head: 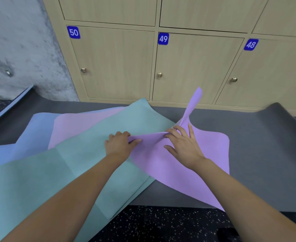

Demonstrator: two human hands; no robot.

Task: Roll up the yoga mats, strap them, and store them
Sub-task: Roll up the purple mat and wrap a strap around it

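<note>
- a dark rubber floor (152, 224) with pale speckles runs along the bottom of the frame.
- a teal mat (70, 168) lies flat from the lower left toward the centre, thin and matte, with faint square crease lines.
- the purple mat (192, 173) is right of centre, partly over the teal one: thin, limp and soft-looking, with rounded corners. it is unrolled and pulled up into a ridge in the middle, and one corner stands up in a point toward the cabinets.
- the left hand (117, 144), at the centre of the frame, has curled fingers and pinches the ridge of the purple mat against its thumb.
- the right hand (183, 145), just beside it, rests on the same ridge with fingers spread and thumb held wide.
- a wide grey mat (265, 151) lies under them all, smooth, its far corners curling upward.
- a pale pink mat (81, 126) and a blue mat (28, 131) show from under the teal one at left.
- light wood-grain lockers (117, 67) fill the top, with round metal knobs and blue plates numbered 50, 49 and 48.
- a rough, mottled concrete wall (21, 41) is at upper left.
</note>
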